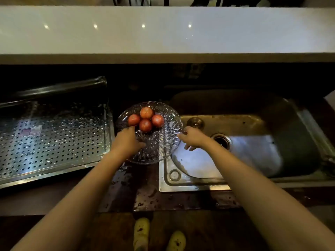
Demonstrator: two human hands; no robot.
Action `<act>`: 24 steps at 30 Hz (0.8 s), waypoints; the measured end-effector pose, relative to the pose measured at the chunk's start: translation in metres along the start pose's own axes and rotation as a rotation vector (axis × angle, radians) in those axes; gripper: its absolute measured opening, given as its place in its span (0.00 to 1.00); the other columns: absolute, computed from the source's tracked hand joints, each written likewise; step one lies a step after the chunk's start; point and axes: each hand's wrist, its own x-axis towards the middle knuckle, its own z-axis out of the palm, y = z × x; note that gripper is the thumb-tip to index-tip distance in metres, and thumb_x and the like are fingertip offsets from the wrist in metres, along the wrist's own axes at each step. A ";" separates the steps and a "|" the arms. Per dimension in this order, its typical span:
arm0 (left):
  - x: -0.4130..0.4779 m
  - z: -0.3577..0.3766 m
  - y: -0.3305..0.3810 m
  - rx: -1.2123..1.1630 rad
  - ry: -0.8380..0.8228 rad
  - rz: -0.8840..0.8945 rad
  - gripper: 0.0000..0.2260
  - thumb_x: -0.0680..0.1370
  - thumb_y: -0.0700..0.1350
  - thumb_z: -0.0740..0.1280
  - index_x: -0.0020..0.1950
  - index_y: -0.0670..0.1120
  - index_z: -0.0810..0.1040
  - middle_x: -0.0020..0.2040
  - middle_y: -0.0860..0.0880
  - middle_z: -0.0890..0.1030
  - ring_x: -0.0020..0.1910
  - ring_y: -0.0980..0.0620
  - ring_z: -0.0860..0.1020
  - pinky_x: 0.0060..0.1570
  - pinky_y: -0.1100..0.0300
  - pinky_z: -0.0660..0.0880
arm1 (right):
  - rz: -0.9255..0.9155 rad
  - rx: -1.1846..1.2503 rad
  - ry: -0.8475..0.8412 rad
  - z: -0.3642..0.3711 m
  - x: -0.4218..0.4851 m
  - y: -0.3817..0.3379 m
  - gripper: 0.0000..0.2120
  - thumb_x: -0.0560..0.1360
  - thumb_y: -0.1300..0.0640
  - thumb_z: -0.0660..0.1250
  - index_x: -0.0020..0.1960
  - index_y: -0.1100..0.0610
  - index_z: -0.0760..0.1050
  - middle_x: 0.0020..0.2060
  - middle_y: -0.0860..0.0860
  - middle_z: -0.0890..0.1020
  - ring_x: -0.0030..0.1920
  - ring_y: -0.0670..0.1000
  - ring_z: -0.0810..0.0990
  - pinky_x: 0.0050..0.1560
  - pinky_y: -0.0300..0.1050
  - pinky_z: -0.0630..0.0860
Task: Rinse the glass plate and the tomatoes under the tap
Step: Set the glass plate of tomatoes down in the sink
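Wet countertop [145,192] bears glass plate [163,147] holding four tomatoes [145,125].

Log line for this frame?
glass plate: holds four tomatoes, at left edge of sink | left hand: rests on plate | right hand: pinches plate rim | tap: not in view

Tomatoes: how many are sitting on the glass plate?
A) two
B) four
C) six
B: four red tomatoes sit bunched together on the far half of the glass plate.
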 end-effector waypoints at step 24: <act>-0.022 0.036 0.004 -0.271 0.345 0.138 0.27 0.78 0.37 0.59 0.75 0.40 0.54 0.77 0.40 0.51 0.77 0.44 0.47 0.74 0.53 0.46 | -0.119 0.744 0.536 0.034 -0.008 0.059 0.15 0.82 0.57 0.52 0.39 0.57 0.70 0.26 0.54 0.74 0.18 0.42 0.67 0.22 0.34 0.66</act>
